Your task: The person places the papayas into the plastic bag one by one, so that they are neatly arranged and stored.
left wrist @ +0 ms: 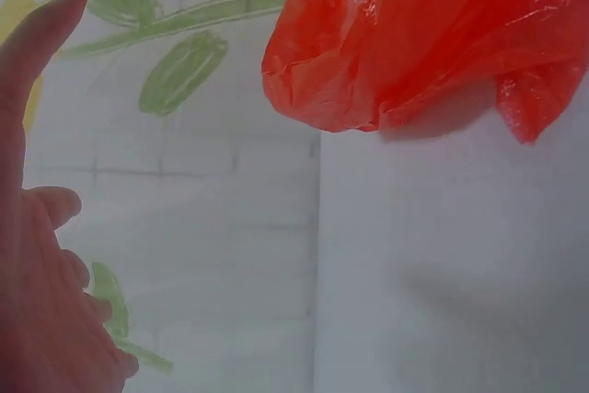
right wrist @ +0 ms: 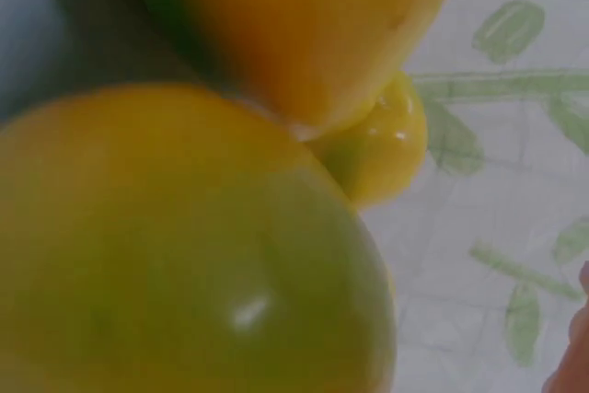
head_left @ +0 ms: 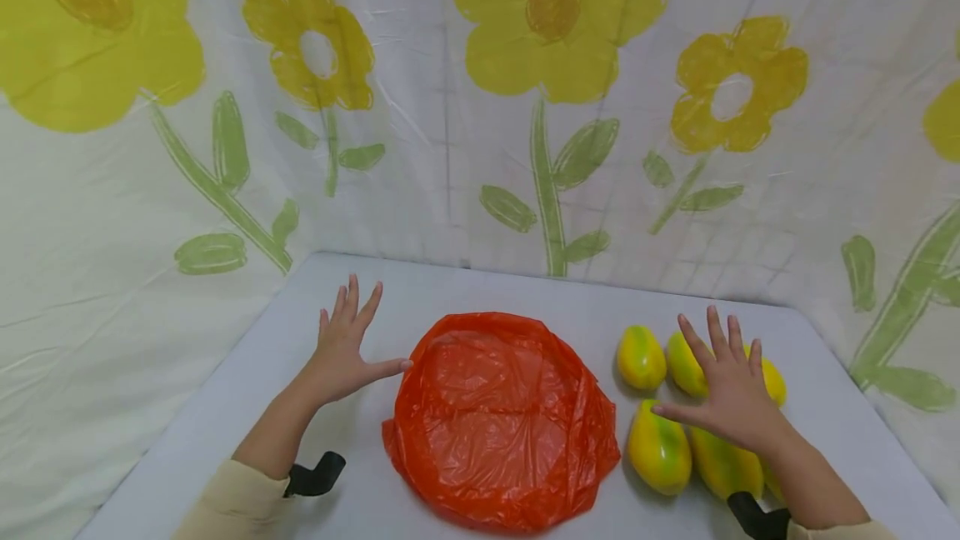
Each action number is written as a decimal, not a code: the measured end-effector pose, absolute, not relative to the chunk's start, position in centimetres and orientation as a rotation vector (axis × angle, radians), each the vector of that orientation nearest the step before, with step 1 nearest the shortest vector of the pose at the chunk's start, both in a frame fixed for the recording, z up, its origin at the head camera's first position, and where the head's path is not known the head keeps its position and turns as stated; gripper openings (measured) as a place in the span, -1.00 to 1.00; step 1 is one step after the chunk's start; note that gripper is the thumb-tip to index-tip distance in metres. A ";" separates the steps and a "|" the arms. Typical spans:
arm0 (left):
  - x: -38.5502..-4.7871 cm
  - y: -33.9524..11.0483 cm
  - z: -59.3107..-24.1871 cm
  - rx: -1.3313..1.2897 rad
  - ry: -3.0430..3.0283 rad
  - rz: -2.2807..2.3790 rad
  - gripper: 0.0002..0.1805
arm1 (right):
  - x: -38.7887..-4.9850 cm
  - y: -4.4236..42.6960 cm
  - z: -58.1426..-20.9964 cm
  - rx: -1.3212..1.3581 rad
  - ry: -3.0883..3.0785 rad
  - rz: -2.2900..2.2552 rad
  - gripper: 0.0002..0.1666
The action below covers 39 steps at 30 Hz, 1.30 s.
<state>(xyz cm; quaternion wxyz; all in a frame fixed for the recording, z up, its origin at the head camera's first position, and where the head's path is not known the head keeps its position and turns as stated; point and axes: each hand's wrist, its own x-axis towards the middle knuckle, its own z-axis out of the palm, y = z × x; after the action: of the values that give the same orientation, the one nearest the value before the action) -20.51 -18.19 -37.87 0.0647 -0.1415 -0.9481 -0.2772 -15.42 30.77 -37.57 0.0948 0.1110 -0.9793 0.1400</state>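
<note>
A red plastic bag [head_left: 495, 423] stands on the white table with its round mouth spread wide. My left hand [head_left: 345, 361] is raised at the bag's left, fingers spread; its thumb overlaps the rim in the head view, but the left wrist view shows the hand [left wrist: 41, 292] apart from the bag [left wrist: 396, 43]. On the right lie several yellow fruits [head_left: 660, 448] with green streaks, shaped like mangoes or papayas. My right hand [head_left: 731, 394] is spread above them and holds nothing, hiding part of the group. Large fruits [right wrist: 193, 255] fill the right wrist view, with a few fingertips [right wrist: 572, 356] at its edge.
The white table [head_left: 360, 290] ends at a far edge against a pale curtain [head_left: 420, 148] printed with yellow flowers and green leaves. Black wrist mounts [head_left: 318, 475] sit below both hands.
</note>
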 end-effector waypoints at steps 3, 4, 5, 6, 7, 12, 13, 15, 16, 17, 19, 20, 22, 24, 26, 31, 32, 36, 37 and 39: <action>-20.2 -18.2 -38.4 -0.396 -2.864 -0.898 0.19 | -14.9 30.4 -37.7 0.302 -2.924 0.442 0.38; -20.1 -18.2 -38.5 -0.382 -2.863 -0.917 0.17 | -14.7 30.2 -37.7 0.299 -2.928 0.451 0.37; -20.1 -18.2 -38.7 -0.368 -2.865 -0.932 0.16 | -14.6 30.1 -37.7 0.295 -2.927 0.461 0.37; -20.0 -18.2 -38.9 -0.352 -2.870 -0.948 0.15 | -14.4 29.9 -37.7 0.291 -2.928 0.473 0.36; -19.9 -18.1 -39.1 -0.341 -2.874 -0.969 0.14 | -14.3 29.8 -37.7 0.289 -2.929 0.486 0.36; -19.4 -17.3 -40.3 -0.294 -2.913 -1.119 0.11 | -13.4 29.0 -38.1 0.260 -2.925 0.562 0.39; -19.4 -17.2 -40.6 -0.284 -2.914 -1.165 0.09 | -13.2 28.9 -38.2 0.247 -2.926 0.575 0.40; -19.3 -16.8 -41.2 -0.257 -2.911 -1.264 0.07 | -12.8 28.5 -38.4 0.223 -2.925 0.594 0.41; -19.3 -16.6 -41.5 -0.236 -2.909 -1.316 0.06 | -12.6 28.4 -38.4 0.212 -2.924 0.606 0.42; -19.3 -16.5 -41.8 -0.214 -2.906 -1.365 0.05 | -12.4 28.2 -38.5 0.201 -2.924 0.618 0.43; -19.3 -16.1 -42.4 -0.164 -2.903 -1.466 0.06 | -12.1 27.9 -38.6 0.186 -2.923 0.651 0.44; -19.3 -15.9 -42.6 -0.142 -2.904 -1.511 0.07 | -12.0 27.7 -38.7 0.181 -2.921 0.669 0.44; -19.1 -15.6 -43.2 -0.097 -2.903 -1.602 0.08 | -11.8 27.4 -38.8 0.173 -2.912 0.725 0.44; -18.9 -15.3 -43.6 -0.066 -2.890 -1.687 0.09 | -11.7 27.1 -39.1 0.166 -2.896 0.775 0.45; -18.7 -15.0 -44.0 -0.041 -2.873 -1.747 0.08 | -11.6 26.8 -39.3 0.159 -2.873 0.826 0.45; -18.5 -14.5 -44.6 0.012 -2.813 -1.820 0.04 | -11.3 26.1 -39.6 0.085 -2.858 0.951 0.46; -18.5 -14.4 -44.7 0.019 -2.803 -1.825 0.03 | -11.2 25.9 -39.6 0.063 -2.866 0.966 0.46; -18.6 -14.1 -45.2 0.025 -2.764 -1.880 -0.01 | -11.1 25.4 -39.6 -0.002 -2.903 0.992 0.44; -18.6 -14.0 -45.3 0.021 -2.757 -1.890 -0.02 | -11.1 25.3 -39.6 -0.013 -2.909 0.992 0.44; -18.6 -13.8 -45.5 0.011 -2.744 -1.908 -0.04 | -11.0 25.2 -39.7 -0.037 -2.923 0.993 0.44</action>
<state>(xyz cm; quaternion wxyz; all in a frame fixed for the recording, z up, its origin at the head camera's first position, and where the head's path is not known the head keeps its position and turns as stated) -18.56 -13.80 -45.46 -0.1000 0.0033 -0.8169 -0.5680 -11.02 25.16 -39.70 0.0270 -0.0121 -0.9464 0.3216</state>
